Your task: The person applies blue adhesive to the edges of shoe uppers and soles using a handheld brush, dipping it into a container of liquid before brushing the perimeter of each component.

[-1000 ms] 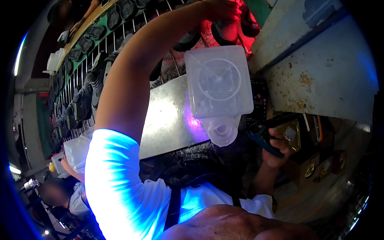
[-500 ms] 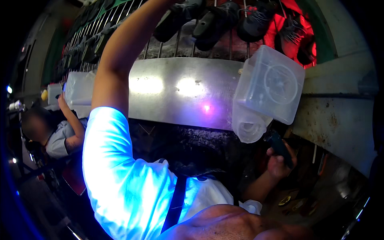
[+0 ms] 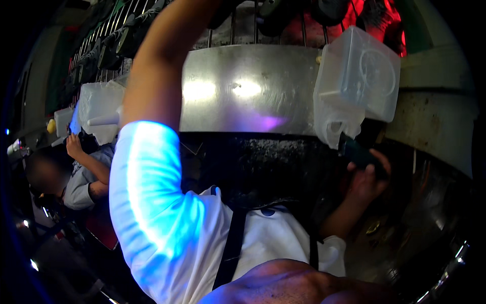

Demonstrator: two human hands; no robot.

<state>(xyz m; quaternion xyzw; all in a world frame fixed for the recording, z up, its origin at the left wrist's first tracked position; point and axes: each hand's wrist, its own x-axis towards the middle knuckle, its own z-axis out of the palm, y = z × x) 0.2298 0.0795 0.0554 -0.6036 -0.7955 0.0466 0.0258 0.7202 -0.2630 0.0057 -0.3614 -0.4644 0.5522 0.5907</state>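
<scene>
Dark elongated piece [image 3: 362, 154] is grasped in the right hand [image 3: 368, 175], thumb on one side and fingers curled round the other; it is too dim to tell whether it is a shoe part or a tool. Its narrow end points up and left at the rounded mouth [image 3: 335, 130] of a translucent container [image 3: 372, 76], either touching it or just beside it; which, I cannot tell. The step in hand looks like bringing that end to the mouth. From here, the next move seems to call for a steady wrist and a tip well lined up with the rim. The left forearm [image 3: 159, 81] reaches out past the upper edge, so the left hand is out of view, and I cannot tell what it holds, if anything.

The container looks like frosted plastic: a boxy body with softened corners, a raised ring moulded on one face, and a narrower cup-like part below. Beside it lies a smooth metal plate [image 3: 263, 71], faintly scuffed, throwing back two white glares and a violet patch. Thin metal bars [image 3: 233, 30] run beyond it under dark shoes [image 3: 331, 10], some washed in red light. Far left, a co-worker's hand [image 3: 74, 146] is near another cloudy plastic container [image 3: 100, 104].
</scene>
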